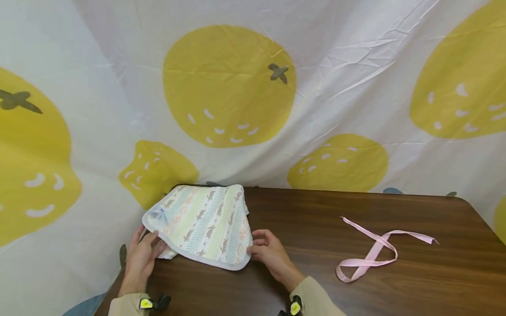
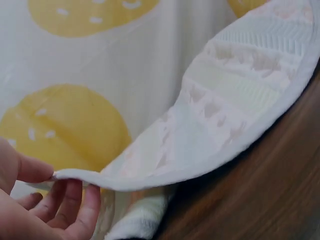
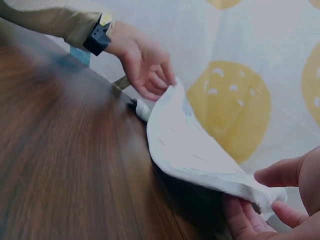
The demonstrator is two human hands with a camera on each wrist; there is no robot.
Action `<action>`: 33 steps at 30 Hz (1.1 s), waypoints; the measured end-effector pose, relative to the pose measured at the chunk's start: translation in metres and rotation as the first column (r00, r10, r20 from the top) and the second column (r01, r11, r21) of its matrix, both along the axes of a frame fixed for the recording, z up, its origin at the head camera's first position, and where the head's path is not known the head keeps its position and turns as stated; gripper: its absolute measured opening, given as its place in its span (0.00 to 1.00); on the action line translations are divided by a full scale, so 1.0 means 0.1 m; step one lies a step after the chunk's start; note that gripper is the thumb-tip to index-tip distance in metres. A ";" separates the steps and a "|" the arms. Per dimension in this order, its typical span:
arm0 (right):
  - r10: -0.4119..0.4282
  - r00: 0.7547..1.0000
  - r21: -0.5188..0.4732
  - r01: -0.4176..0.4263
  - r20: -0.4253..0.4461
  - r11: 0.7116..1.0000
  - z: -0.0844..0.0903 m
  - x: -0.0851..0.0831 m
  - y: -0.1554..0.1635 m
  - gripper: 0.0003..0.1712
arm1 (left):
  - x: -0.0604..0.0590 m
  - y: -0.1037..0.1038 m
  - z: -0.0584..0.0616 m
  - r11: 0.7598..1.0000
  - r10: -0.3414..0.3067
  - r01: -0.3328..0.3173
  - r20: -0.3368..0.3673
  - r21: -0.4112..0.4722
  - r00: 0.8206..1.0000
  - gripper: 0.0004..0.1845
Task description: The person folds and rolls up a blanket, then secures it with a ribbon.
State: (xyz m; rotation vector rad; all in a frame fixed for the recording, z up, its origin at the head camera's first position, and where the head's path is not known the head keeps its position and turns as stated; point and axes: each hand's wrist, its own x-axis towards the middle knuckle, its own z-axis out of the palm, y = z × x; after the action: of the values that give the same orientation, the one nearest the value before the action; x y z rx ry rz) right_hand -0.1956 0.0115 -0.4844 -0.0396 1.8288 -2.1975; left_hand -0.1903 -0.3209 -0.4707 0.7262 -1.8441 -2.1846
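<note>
A quilted cloth [image 1: 209, 224] with rounded corners, a pale binding and printed stripes of animals and chevrons lies at the table's back left, its near edge raised. At the cloth's left corner, my left hand [image 1: 140, 256] pinches the binding between thumb and fingers; the left wrist view shows the fingers [image 2: 90, 210] curled beneath the edge. My right hand [image 1: 272, 256] holds the right side, thumb above and fingers underneath in the right wrist view. Under the raised edge, near the left hand, another fold of cloth [image 2: 140, 215] shows. The underside is mostly hidden.
On the right of the brown wooden table [image 1: 300, 281] lies a looped pink ribbon [image 1: 373, 254]. A white curtain [image 1: 237, 166] printed with yellow fruit hangs along the table's back and left edges.
</note>
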 end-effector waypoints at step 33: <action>-0.083 0.991 0.203 0.103 -0.103 0.974 0.35 -0.09 0.29 0.18 | -0.02 0.88 0.54 0.961 -0.258 0.276 -0.356 0.000 0.898 0.34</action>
State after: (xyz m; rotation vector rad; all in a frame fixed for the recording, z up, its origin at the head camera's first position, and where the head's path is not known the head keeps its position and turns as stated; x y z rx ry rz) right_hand -0.2044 0.0402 -0.4492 -0.0152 2.1446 -2.0843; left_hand -0.1925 -0.2327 -0.4163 0.0701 -1.7877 -2.3402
